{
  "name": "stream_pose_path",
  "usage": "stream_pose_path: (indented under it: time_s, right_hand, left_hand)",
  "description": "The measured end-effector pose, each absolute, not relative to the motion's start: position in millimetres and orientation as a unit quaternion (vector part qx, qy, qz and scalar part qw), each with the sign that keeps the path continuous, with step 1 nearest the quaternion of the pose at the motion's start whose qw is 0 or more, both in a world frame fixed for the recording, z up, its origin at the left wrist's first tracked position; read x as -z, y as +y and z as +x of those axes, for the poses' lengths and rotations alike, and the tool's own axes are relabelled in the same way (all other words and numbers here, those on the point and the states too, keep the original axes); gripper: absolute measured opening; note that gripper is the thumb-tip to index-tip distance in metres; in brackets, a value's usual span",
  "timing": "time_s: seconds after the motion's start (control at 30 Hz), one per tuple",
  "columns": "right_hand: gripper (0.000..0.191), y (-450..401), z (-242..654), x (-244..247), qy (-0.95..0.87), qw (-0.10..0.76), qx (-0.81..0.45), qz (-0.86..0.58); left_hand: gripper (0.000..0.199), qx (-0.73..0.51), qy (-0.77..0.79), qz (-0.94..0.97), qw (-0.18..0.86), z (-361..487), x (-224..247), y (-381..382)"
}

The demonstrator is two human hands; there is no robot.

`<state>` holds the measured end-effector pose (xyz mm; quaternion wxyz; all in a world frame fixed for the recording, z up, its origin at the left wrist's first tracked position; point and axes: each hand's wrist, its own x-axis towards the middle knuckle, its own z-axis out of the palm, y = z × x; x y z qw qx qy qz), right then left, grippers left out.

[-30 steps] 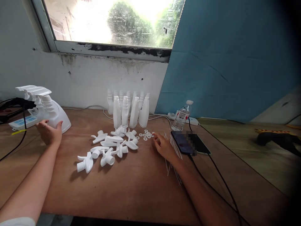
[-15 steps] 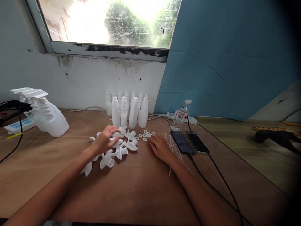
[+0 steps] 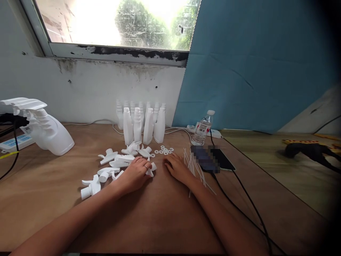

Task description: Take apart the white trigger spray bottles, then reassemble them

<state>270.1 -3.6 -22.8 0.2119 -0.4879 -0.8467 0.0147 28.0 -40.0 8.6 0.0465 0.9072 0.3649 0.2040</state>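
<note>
My left hand (image 3: 138, 172) is closed around a white spray trigger head (image 3: 150, 171), with part of it showing past the fingers at the right. Left of and beyond that hand lie several more white spray trigger heads (image 3: 107, 156), loosely piled. My right hand (image 3: 176, 167) rests on the tabletop, palm down, thumb a little apart from the fingers. Its fingertips are close to a small cluster of flat white washers (image 3: 165, 150). No object shows in it, though the underside of the fingers is hidden.
White bottles (image 3: 148, 129) without tops stand in rows by the wall. Assembled spray bottles (image 3: 57, 137) stand at the left. Thin white tubes (image 3: 190, 163) lie right of my right hand, beside two phones (image 3: 223, 159) with black cables. A water bottle (image 3: 204, 129) stands behind them.
My left hand has moved right and nearer to me, from above the pile to closing on one trigger head. My right hand has shifted slightly left. The whole view has shifted a little.
</note>
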Motion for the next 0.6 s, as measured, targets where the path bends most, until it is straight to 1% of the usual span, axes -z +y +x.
stream_pose_path:
  time_s: [0.03,0.1,0.17,0.2,0.27,0.33,0.4,0.47,0.53,0.6]
  right_hand:
    - [0.02,-3.0,269.8,23.5,-0.842,0.213,-0.014,-0.495]
    - [0.026,-2.0,271.4,23.1,-0.834,0.212,-0.011,-0.509]
    - [0.025,-1.4,276.6,19.4,-0.829,0.205,-0.011,-0.52]
    - [0.024,-1.3,280.7,16.4,-0.828,0.199,-0.013,-0.524]
    - [0.022,-1.4,290.9,9.3,-0.831,0.182,-0.024,-0.524]
    - [0.019,-1.6,301.5,2.7,-0.842,0.161,-0.043,-0.514]
    - [0.019,-1.4,309.4,-1.1,-0.849,0.144,-0.074,-0.502]
    - [0.021,-0.5,312.7,-1.7,-0.849,0.145,-0.107,-0.497]
    - [0.016,0.6,311.6,-0.2,-0.843,0.159,-0.127,-0.498]
    - [0.01,1.4,307.5,1.6,-0.839,0.175,-0.131,-0.498]
  left_hand:
    - [0.025,-0.208,0.369,0.903,0.065,28.5,-8.8,-42.2]
    - [0.042,-0.218,0.382,0.893,0.094,29.5,-9.4,-47.2]
    - [0.062,-0.217,0.383,0.892,0.107,30.5,-11.5,-53.1]
    - [0.067,-0.21,0.378,0.895,0.109,31.1,-13.2,-56.3]
    - [0.066,-0.188,0.363,0.904,0.121,32.9,-16.2,-62.4]
    - [0.057,-0.181,0.352,0.908,0.141,35.5,-16.6,-67.5]
    - [0.055,-0.213,0.348,0.898,0.162,38.7,-12.5,-71.2]
    - [0.058,-0.264,0.347,0.883,0.174,41.7,-4.8,-73.2]
    - [0.06,-0.295,0.343,0.872,0.185,43.5,3.8,-73.5]
    - [0.057,-0.295,0.352,0.866,0.196,43.9,10.5,-72.5]
